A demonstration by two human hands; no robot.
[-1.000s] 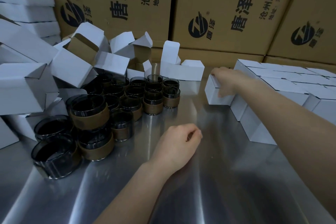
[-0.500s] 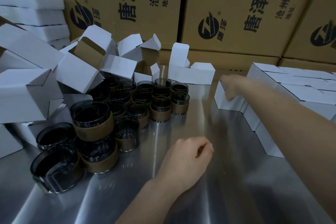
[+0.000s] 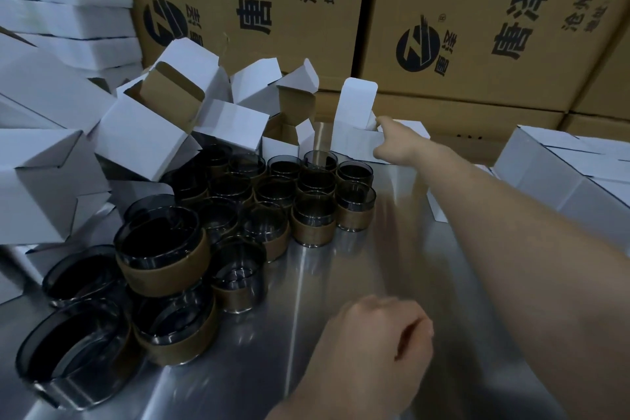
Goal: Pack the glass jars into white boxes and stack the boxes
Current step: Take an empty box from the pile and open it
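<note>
the step in hand looks like fetching an empty carton: the right hand (image 3: 392, 145) reaches to the open white box (image 3: 354, 141), which stands flap-up just behind the glass jars (image 3: 317, 215), fingertips at its open edge, though i cannot tell whether a grip has closed. the left hand (image 3: 375, 341) rests clenched on the steel table (image 3: 341, 283), holding nothing. next, the box likely needs drawing forward, mouth clear, for a jar.

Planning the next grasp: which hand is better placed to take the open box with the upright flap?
Right. The right hand touches the open box; the left hand is curled above the near table, well short of it.
</note>
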